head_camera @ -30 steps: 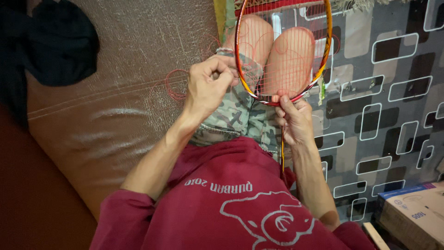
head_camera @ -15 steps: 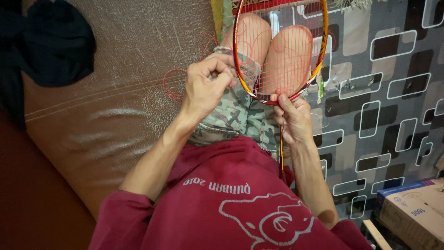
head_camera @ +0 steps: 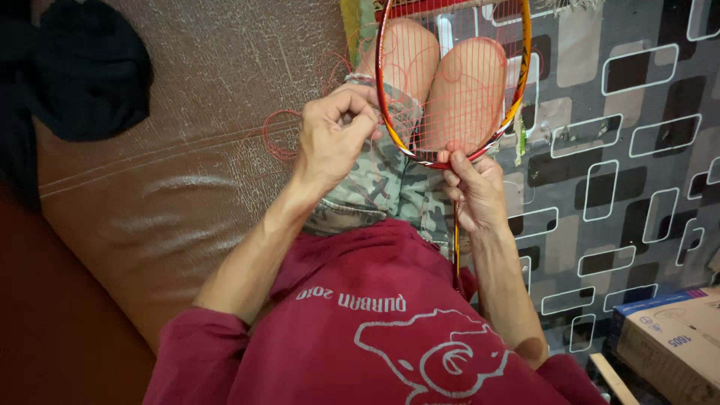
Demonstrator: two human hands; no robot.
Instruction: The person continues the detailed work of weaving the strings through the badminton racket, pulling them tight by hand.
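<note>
The racket [head_camera: 450,82] lies over the knees with its long axis running 12 to 6, its throat clasped by the right hand [head_camera: 474,191], while the left hand [head_camera: 337,135] at its 9 o'clock rim pinches the red string [head_camera: 281,135].

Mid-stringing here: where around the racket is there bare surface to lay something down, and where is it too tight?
Bare brown sofa cushion lies free between the dark cloth and the left hand. Patterned carpet is open between the racket and the cardboard box. Crowded: the lap, where the left hand, right hand and loose red string meet.
</note>
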